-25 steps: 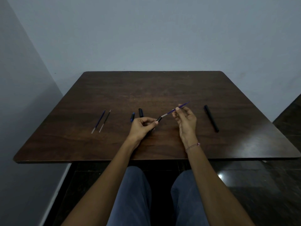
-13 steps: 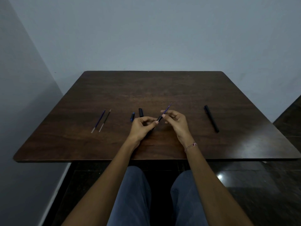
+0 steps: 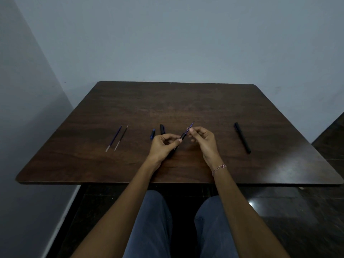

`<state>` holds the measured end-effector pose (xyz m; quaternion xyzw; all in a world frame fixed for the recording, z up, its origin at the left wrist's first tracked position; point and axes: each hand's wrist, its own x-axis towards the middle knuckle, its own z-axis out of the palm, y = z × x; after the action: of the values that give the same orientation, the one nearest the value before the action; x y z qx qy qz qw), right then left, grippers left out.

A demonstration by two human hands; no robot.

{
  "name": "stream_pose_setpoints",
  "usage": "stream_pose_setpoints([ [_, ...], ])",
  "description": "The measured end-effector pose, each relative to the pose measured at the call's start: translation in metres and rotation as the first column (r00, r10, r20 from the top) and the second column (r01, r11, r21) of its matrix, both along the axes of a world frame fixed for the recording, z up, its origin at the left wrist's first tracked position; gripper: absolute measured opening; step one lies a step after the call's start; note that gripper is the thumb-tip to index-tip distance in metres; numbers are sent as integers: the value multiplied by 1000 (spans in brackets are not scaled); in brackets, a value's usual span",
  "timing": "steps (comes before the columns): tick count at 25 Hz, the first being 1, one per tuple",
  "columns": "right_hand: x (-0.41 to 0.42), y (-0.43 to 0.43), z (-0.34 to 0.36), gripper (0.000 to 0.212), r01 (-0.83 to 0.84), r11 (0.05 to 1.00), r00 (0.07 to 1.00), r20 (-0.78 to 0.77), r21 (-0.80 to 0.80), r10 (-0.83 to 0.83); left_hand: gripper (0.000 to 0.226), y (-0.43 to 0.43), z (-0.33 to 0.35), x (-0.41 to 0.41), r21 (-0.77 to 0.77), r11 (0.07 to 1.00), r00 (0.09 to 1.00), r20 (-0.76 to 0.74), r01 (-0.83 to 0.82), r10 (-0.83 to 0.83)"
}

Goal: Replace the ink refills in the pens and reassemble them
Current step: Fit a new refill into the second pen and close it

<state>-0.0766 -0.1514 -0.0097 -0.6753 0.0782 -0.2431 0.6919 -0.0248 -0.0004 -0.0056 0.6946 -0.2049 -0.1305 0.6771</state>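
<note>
Dark wooden table [image 3: 186,101] standing in a corner between pale grey-blue walls [image 3: 186,43], seen from the head of a seated person whose bare forearms reach across its near edge. Over the middle of the tabletop, the left hand [image 3: 163,144] is curled around a black pen barrel [image 3: 183,136], held slanting up and to the right. A thin purple-blue refill [image 3: 191,126] sticks out of the barrel's upper end, its lower part inside the barrel and its tip pointing away from the person. The right hand [image 3: 202,140] pinches the exposed refill between thumb and fingertips just above the barrel's mouth. A beaded bracelet [image 3: 219,168] circles that wrist.

Just left of the pen barrel, beyond the left hand, a black cap [image 3: 162,129] and a blue cap [image 3: 152,134] lie side by side. Farther left of the barrel, two spare refills [image 3: 115,137] lie parallel and slightly apart, one blue and one dark. Well to the right of the barrel lies a black pen [image 3: 242,137], alone.

Beyond the barrel, a broad stretch of tabletop runs to the far edge at the wall. On the near side of the barrel, a narrower strip reaches the near edge. Below that edge are knees in blue jeans [image 3: 154,220] and a glossy dark floor [image 3: 279,211].
</note>
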Motion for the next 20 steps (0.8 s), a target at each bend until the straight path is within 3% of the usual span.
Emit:
stream_pose_setpoints([
  [8, -3, -2, 2, 12, -20, 998, 1000, 19, 54, 19, 9, 2, 0, 1, -6, 1000, 1000, -11, -2, 2],
  [20, -4, -1, 2, 13, -23, 1000, 1000, 16, 13, 23, 8, 2, -2, 1, -11, 1000, 999, 31, -8, 8],
])
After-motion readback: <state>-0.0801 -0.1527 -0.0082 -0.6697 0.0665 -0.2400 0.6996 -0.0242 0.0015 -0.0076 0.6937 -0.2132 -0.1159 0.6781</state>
